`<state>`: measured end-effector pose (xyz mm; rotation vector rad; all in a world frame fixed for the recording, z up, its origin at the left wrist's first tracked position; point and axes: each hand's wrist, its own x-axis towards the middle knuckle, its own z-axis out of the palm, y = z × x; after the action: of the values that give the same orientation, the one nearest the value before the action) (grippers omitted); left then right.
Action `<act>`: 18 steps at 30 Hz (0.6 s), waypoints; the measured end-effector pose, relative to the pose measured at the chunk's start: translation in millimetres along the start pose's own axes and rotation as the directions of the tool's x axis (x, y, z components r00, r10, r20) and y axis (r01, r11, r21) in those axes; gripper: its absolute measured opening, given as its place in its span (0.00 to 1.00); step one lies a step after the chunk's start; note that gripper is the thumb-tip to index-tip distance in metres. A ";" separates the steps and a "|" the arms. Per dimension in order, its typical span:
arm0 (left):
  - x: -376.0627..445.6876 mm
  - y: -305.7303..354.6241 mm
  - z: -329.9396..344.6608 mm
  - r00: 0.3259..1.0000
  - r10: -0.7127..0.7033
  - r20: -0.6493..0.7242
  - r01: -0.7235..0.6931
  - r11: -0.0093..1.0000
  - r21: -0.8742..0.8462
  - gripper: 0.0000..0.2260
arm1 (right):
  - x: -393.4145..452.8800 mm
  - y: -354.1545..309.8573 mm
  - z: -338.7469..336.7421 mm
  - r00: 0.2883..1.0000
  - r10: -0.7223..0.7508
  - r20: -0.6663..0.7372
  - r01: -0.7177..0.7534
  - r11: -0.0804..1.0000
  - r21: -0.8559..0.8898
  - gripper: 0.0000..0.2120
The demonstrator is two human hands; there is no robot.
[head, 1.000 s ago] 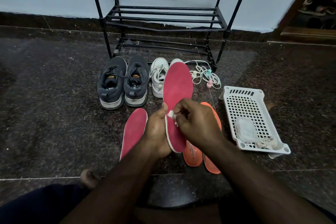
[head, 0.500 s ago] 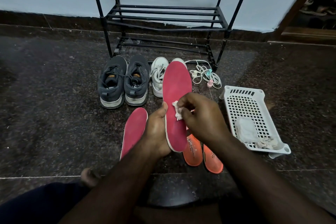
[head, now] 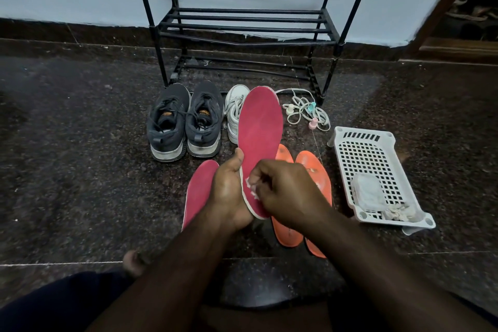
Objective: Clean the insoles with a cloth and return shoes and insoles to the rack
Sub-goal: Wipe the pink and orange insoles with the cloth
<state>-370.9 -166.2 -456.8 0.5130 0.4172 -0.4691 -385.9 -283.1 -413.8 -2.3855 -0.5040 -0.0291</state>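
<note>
My left hand [head: 229,191] grips a red insole [head: 260,127] by its heel edge, holding it upright above the floor. My right hand [head: 285,191] presses a small white cloth [head: 252,188] against the lower part of that insole. A second red insole [head: 198,191] lies on the floor to the left. Two orange insoles [head: 316,178] lie on the floor behind my right hand. A dark grey pair of shoes [head: 184,121] and a white shoe [head: 235,113] stand in front of the black rack [head: 248,27]. The held insole hides most of the other white shoe.
A white plastic basket [head: 374,175] with cloths inside sits on the floor at the right. White laces with coloured clips [head: 307,113] lie beside the rack's right leg. My foot [head: 133,261] rests on the dark stone floor near the bottom left.
My right hand with the cloth has slid down the red insole from its middle toward the heel. The left hand keeps the insole in the same place.
</note>
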 end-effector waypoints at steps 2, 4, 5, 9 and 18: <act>0.7 1.0 -1.5 1.000 -0.003 0.002 0.003 1.000 0.007 0.28 | -1.5 1.0 -2.3 0.990 0.057 0.127 -0.067 0.995 0.079 0.10; 2.4 0.1 -1.4 0.999 0.013 0.031 -0.013 1.000 0.002 0.30 | 1.1 5.0 -10.8 0.986 0.133 0.100 -0.156 0.948 0.278 0.10; 2.2 0.0 -0.3 0.998 0.014 0.058 -0.014 1.000 0.003 0.30 | 4.4 7.8 -16.6 0.986 0.167 0.024 -0.164 0.912 0.376 0.11; -2.0 1.0 0.5 0.995 0.022 0.095 -0.026 0.999 0.036 0.19 | 17.7 16.3 -34.6 0.942 0.292 -0.167 -0.112 0.740 0.663 0.12; -5.5 1.2 5.3 0.996 0.006 0.092 -0.018 0.991 0.129 0.18 | 23.4 35.8 -37.1 0.948 0.239 -0.211 -0.105 0.859 0.501 0.11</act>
<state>-373.3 -166.5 -449.5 0.6172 0.2963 -0.5080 -347.0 -323.1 -404.4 -1.8822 -0.1378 -0.1263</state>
